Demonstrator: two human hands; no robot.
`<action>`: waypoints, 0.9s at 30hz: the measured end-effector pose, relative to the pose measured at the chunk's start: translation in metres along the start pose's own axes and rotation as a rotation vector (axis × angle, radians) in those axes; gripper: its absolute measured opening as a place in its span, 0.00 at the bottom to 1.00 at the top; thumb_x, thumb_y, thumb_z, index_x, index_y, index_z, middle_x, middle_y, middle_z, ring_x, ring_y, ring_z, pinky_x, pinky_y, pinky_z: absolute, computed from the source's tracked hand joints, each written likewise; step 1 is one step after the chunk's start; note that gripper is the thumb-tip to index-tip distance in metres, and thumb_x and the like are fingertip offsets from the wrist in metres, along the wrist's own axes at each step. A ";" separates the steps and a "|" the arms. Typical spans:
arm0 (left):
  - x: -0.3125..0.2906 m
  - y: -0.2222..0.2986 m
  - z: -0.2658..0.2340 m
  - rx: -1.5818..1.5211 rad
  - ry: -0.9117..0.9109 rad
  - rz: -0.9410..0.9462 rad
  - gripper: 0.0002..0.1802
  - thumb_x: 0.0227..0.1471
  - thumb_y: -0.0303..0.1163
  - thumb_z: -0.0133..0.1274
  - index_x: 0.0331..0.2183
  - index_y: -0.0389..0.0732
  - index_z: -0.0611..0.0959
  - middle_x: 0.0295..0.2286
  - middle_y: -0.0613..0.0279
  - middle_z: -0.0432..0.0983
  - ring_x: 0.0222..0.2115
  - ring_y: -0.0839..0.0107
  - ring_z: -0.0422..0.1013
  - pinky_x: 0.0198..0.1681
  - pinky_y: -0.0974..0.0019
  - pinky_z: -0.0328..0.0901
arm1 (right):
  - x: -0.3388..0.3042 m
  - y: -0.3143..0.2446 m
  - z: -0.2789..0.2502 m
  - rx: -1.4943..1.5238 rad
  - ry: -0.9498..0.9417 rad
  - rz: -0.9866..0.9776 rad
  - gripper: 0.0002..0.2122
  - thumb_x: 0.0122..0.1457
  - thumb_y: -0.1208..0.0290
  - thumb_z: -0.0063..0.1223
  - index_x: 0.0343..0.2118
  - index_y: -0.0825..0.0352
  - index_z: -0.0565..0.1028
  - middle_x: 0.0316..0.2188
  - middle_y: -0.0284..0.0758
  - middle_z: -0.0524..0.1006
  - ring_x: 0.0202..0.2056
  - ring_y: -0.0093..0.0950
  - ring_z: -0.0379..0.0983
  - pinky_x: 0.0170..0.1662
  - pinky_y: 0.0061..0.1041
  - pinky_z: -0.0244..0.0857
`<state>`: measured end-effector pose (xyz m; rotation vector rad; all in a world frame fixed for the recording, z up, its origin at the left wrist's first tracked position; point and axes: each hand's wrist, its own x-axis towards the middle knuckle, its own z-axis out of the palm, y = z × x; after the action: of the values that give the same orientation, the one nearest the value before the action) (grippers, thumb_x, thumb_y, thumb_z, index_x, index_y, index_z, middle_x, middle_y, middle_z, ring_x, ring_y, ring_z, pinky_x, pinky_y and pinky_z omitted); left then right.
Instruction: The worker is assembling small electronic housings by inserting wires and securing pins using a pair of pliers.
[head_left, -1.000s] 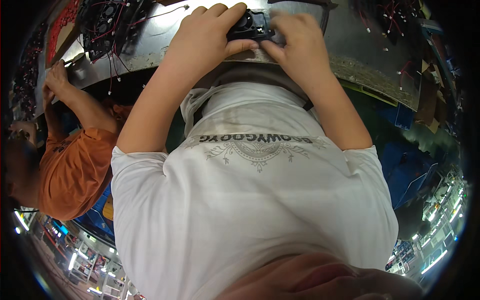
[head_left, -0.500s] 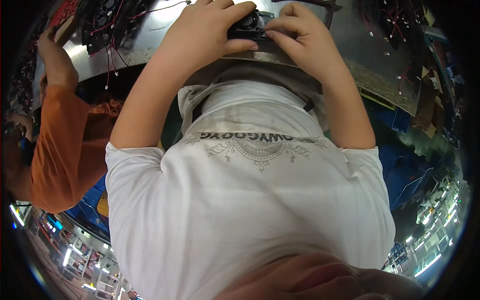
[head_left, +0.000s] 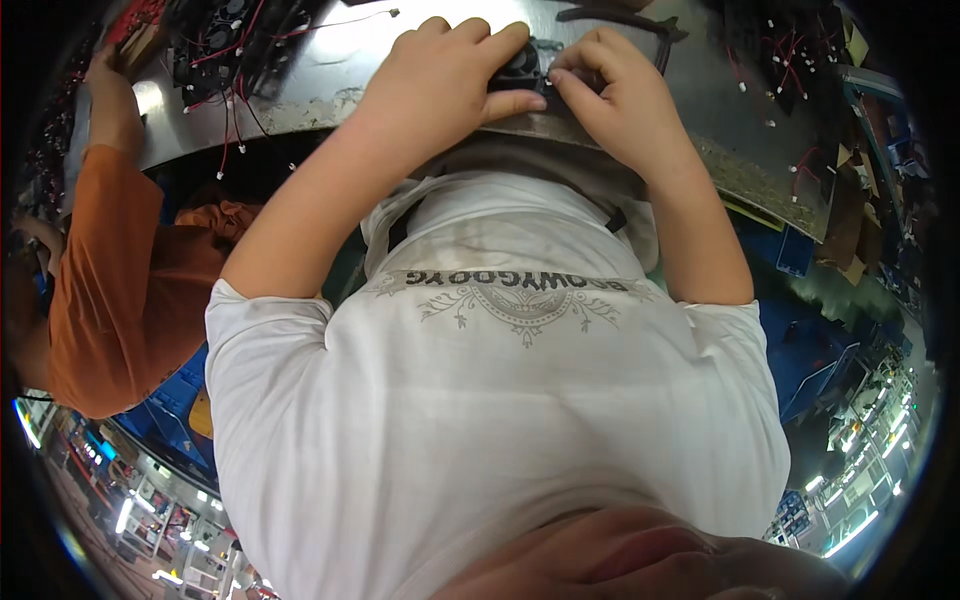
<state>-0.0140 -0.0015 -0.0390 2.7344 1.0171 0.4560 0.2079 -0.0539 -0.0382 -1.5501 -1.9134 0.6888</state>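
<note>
A small black cooling fan [head_left: 519, 68] lies on the metal worktop, close to its front edge. My left hand [head_left: 445, 78] is closed round the fan's left side, thumb along the near edge and fingers over the far side. At the fan's right edge, my right hand [head_left: 612, 95] is pinched, its thumb and forefinger tips pressed together. What those fingertips hold is too small to make out. Part of the fan is hidden under my left fingers.
Black fans with red and black wires [head_left: 215, 45] are heaped at the left, and more wired pieces [head_left: 780, 70] lie at the right. A co-worker's orange sleeve [head_left: 110, 280] is on the left. A dark strip [head_left: 620, 18] lies beyond my right hand. Cardboard [head_left: 850, 215] stands at the right.
Both hands and the fan appear slightly lower and further right in the picture, as the whole view has shifted a little. My right fingers have curled closer together at the fan's edge.
</note>
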 end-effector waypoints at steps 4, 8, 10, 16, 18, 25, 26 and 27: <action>-0.003 0.008 0.001 0.012 -0.005 -0.064 0.35 0.49 0.57 0.63 0.51 0.42 0.79 0.35 0.53 0.78 0.35 0.51 0.75 0.41 0.53 0.69 | 0.009 0.003 -0.010 -0.050 -0.049 -0.096 0.08 0.58 0.66 0.59 0.35 0.66 0.79 0.34 0.37 0.75 0.37 0.39 0.75 0.41 0.35 0.69; -0.003 0.012 0.002 0.041 0.000 -0.071 0.33 0.48 0.56 0.65 0.48 0.42 0.80 0.34 0.54 0.79 0.34 0.51 0.75 0.38 0.52 0.70 | 0.060 0.006 -0.026 0.022 -0.121 -0.176 0.06 0.59 0.72 0.61 0.36 0.68 0.80 0.32 0.33 0.77 0.35 0.24 0.75 0.37 0.26 0.68; 0.004 0.021 -0.003 0.057 -0.002 -0.035 0.33 0.48 0.56 0.65 0.47 0.42 0.79 0.34 0.53 0.79 0.33 0.51 0.75 0.37 0.52 0.71 | 0.126 0.018 -0.024 -0.188 0.010 -0.222 0.08 0.59 0.72 0.62 0.40 0.67 0.82 0.31 0.31 0.81 0.32 0.21 0.77 0.34 0.24 0.72; 0.002 0.024 0.001 0.075 -0.020 -0.096 0.34 0.48 0.57 0.64 0.49 0.43 0.79 0.34 0.53 0.79 0.34 0.50 0.76 0.38 0.53 0.71 | 0.192 -0.051 0.005 -0.434 -0.515 -0.210 0.15 0.51 0.72 0.57 0.42 0.65 0.85 0.38 0.48 0.83 0.40 0.46 0.81 0.47 0.38 0.73; 0.000 0.026 0.004 0.042 -0.006 -0.107 0.36 0.48 0.57 0.64 0.51 0.44 0.78 0.35 0.52 0.80 0.35 0.49 0.76 0.39 0.52 0.71 | 0.201 -0.048 0.007 -0.451 -0.511 -0.242 0.14 0.51 0.72 0.57 0.41 0.66 0.85 0.37 0.48 0.83 0.39 0.45 0.81 0.46 0.39 0.73; 0.006 0.011 0.006 0.036 0.040 -0.049 0.31 0.47 0.58 0.64 0.45 0.46 0.81 0.34 0.56 0.80 0.36 0.53 0.76 0.39 0.54 0.72 | 0.188 -0.011 -0.009 -0.244 -0.235 -0.273 0.10 0.50 0.68 0.63 0.33 0.69 0.84 0.29 0.46 0.83 0.32 0.43 0.80 0.43 0.39 0.74; 0.005 0.010 0.007 0.022 0.032 -0.056 0.31 0.47 0.58 0.64 0.45 0.46 0.81 0.34 0.56 0.80 0.36 0.53 0.76 0.39 0.54 0.72 | 0.176 -0.012 -0.020 -0.101 -0.118 -0.213 0.10 0.49 0.67 0.65 0.31 0.69 0.84 0.27 0.45 0.83 0.30 0.42 0.80 0.42 0.39 0.74; 0.004 0.009 0.007 0.019 0.055 -0.042 0.32 0.46 0.58 0.65 0.45 0.46 0.81 0.34 0.57 0.80 0.36 0.53 0.76 0.39 0.54 0.72 | 0.155 -0.012 -0.036 -0.059 -0.111 -0.100 0.14 0.48 0.65 0.67 0.35 0.69 0.84 0.33 0.45 0.83 0.34 0.41 0.80 0.45 0.38 0.74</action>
<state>-0.0029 -0.0057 -0.0425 2.7251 1.0951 0.5201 0.2008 0.0969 0.0129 -1.4680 -2.0951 0.6935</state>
